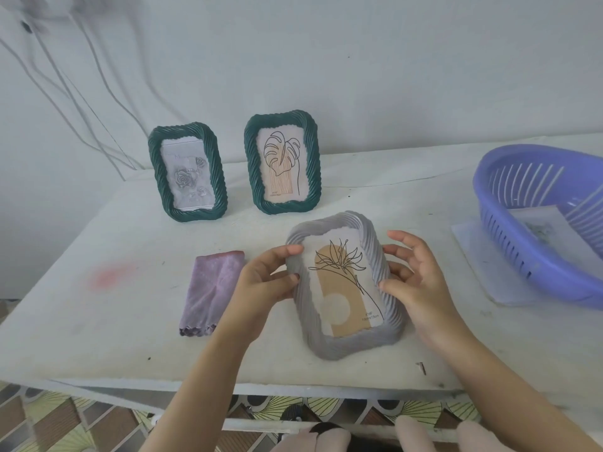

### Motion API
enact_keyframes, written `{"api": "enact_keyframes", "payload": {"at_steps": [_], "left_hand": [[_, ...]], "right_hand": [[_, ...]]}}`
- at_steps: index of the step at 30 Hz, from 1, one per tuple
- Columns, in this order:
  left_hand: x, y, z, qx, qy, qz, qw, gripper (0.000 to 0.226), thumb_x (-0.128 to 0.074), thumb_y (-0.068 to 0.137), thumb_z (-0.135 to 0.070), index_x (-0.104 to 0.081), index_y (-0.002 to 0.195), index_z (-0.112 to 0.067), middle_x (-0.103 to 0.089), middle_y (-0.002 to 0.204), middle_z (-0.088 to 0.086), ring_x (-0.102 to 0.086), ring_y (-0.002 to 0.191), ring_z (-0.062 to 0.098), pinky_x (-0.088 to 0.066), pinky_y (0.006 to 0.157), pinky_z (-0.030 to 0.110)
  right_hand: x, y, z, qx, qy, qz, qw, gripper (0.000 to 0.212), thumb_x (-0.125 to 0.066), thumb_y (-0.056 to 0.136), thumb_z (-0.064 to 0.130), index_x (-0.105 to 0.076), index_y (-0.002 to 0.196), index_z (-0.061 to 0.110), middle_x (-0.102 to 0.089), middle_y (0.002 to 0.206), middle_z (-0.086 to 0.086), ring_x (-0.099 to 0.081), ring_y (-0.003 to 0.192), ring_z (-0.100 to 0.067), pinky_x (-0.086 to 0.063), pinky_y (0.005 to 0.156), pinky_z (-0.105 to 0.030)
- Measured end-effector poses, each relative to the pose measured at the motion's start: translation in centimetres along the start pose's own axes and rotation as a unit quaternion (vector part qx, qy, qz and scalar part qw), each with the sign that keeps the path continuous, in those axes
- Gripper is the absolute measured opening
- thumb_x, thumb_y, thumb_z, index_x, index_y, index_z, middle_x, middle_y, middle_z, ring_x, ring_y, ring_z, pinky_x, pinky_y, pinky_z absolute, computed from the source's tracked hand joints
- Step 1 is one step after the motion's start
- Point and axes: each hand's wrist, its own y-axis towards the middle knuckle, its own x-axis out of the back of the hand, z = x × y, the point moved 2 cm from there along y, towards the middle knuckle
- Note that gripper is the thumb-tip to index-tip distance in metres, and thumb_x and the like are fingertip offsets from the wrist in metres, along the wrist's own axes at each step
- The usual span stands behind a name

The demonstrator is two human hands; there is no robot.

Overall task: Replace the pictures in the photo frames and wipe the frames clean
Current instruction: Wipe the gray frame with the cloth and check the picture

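A grey ribbed photo frame with a line-drawn flower picture stands tilted on the white table, facing me. My left hand grips its left edge and my right hand holds its right edge. Behind it stand two dark green frames: the left green frame shows a grey rose picture, the right green frame a leaf drawing. A folded purple cloth lies left of my left hand.
A purple plastic basket sits at the right on a white sheet, with a picture print inside. Cables hang on the wall at the back left. The table's front edge is near my arms.
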Motion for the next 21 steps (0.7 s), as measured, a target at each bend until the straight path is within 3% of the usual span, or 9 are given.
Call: {"api": "enact_keyframes", "payload": {"at_steps": [4,7,9,11,12,14,17,21], "left_hand": [[-0.9,0.6,-0.6,-0.022,0.003,0.016,1.000,0.041,-0.053,0.070,0.000,-0.063,0.104,-0.021,-0.070,0.087,-0.005,-0.064,0.074,0.010,-0.053,0.065,0.024],[-1.4,1.2,-1.4,-0.040,0.015,0.028,0.999,0.043,-0.052,0.070,0.001,-0.062,0.106,-0.021,-0.069,0.091,-0.004,-0.062,0.075,0.012,-0.053,0.067,0.026],[-1.7,1.6,-1.9,-0.049,0.022,0.036,0.998,0.045,-0.051,0.069,0.002,-0.061,0.107,-0.021,-0.067,0.097,-0.004,-0.061,0.074,0.014,-0.052,0.065,0.027],[-2.0,1.9,-2.3,-0.056,0.027,0.049,0.997,0.047,-0.051,0.069,0.003,-0.060,0.108,-0.021,-0.065,0.103,-0.004,-0.061,0.074,0.014,-0.052,0.064,0.028],[-2.2,2.0,-2.5,-0.058,0.029,0.054,0.996,0.047,-0.051,0.069,0.003,-0.060,0.109,-0.021,-0.064,0.105,-0.004,-0.061,0.075,0.014,-0.052,0.064,0.028],[-2.4,2.3,-2.9,-0.068,0.029,0.062,0.995,0.050,-0.051,0.070,0.004,-0.058,0.112,-0.021,-0.064,0.109,-0.004,-0.062,0.075,0.013,-0.051,0.064,0.027],[-2.5,2.7,-3.5,-0.079,0.018,0.072,0.994,0.055,-0.050,0.072,0.005,-0.054,0.119,-0.023,-0.064,0.111,-0.004,-0.064,0.077,0.011,-0.053,0.064,0.026],[-2.8,3.1,-4.0,-0.088,0.013,0.087,0.992,0.058,-0.051,0.072,0.005,-0.052,0.122,-0.024,-0.064,0.112,-0.006,-0.065,0.079,0.011,-0.052,0.064,0.025]], "right_hand": [[1.0,-0.1,-0.3,-0.026,0.000,0.022,0.999,0.059,-0.057,0.070,0.009,-0.046,0.120,0.039,-0.063,0.092,0.000,-0.061,0.079,-0.010,-0.050,0.073,-0.023],[1.6,-0.1,-0.2,-0.021,-0.001,0.057,0.998,0.057,-0.050,0.074,0.020,-0.041,0.125,0.043,-0.066,0.073,0.002,-0.063,0.076,-0.010,-0.048,0.072,-0.020],[1.8,0.1,0.0,-0.014,0.016,0.074,0.997,0.054,-0.047,0.078,0.021,-0.040,0.126,0.047,-0.070,0.093,0.001,-0.065,0.090,-0.011,-0.050,0.075,-0.020],[1.8,0.5,0.4,-0.008,0.023,0.084,0.996,0.054,-0.045,0.081,0.023,-0.039,0.125,0.053,-0.058,0.127,0.006,-0.059,0.112,-0.012,-0.047,0.083,-0.025],[1.8,0.6,0.7,-0.003,0.019,0.086,0.996,0.053,-0.044,0.082,0.026,-0.038,0.125,0.056,-0.052,0.134,0.007,-0.056,0.116,-0.012,-0.046,0.083,-0.027],[2.0,0.8,1.2,0.001,0.009,0.088,0.996,0.053,-0.044,0.082,0.031,-0.035,0.124,0.061,-0.056,0.129,0.005,-0.060,0.107,-0.012,-0.045,0.079,-0.026],[2.3,0.9,2.2,0.005,0.007,0.092,0.996,0.052,-0.043,0.081,0.036,-0.031,0.124,0.063,-0.068,0.103,0.003,-0.065,0.085,-0.011,-0.048,0.069,-0.021],[2.5,1.2,3.2,0.020,0.002,0.105,0.994,0.054,-0.047,0.079,0.045,-0.028,0.127,0.062,-0.070,0.095,0.004,-0.065,0.079,-0.012,-0.048,0.070,-0.022]]}}
